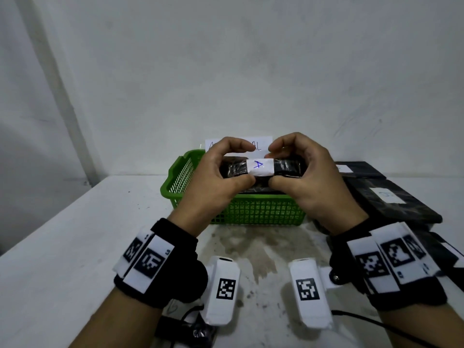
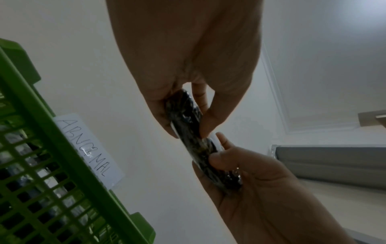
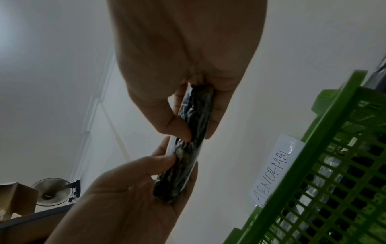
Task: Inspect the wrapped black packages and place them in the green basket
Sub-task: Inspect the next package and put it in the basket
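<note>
The package [image 1: 261, 168], a slim black bar in crinkled glossy film with a white paper band marked "A", hangs over the green basket [image 1: 256, 209], pinched at each end by the left hand [image 1: 213, 182] and right hand [image 1: 308, 179], both grips clenched on it, thumbs under and fingers on top. It looks light, fairly stiff and slippery, so the ends are the sound hold. The lattice plastic basket carries an "ABNORMAL" label [image 2: 89, 150] and sits on the stained white bench [image 1: 75, 234], with more packages [image 1: 391, 199] just right.

left hand [image 1: 213, 182]: raised, fingers and thumb pinching | right hand [image 1: 308, 182]: raised, mirrored, fingers and thumb pinching
</note>
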{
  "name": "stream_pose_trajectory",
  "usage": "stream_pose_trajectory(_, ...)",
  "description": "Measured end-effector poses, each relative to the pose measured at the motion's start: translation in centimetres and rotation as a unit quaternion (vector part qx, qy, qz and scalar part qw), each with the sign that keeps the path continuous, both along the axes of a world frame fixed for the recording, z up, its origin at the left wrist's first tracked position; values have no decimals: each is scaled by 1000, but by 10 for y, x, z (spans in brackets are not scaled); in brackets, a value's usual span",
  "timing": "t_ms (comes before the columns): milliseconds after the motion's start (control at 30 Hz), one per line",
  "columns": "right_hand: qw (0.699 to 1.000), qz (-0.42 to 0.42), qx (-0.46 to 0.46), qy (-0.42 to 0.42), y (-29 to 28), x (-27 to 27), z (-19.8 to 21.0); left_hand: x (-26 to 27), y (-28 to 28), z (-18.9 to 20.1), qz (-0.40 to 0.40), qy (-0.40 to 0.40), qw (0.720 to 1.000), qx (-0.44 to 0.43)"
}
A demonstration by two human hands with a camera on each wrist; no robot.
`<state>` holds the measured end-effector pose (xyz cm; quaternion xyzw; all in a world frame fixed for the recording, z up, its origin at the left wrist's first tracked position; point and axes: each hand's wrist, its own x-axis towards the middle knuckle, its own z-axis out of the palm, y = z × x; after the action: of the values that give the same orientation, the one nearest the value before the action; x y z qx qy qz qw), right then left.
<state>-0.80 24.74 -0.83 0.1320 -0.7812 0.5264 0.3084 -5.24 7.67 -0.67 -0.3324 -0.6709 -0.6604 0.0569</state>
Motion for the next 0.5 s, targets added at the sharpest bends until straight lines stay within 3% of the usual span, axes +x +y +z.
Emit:
stream_pose_trajectory(233, 999, 45, 15, 8, 3, 4, 4, -5, -3, -1, 12, -42, 999, -11)
stream_pose_trajectory(500, 999, -13, 44, 23, 3, 2, 2, -4, -3, -1, -10, -12, 999, -41)
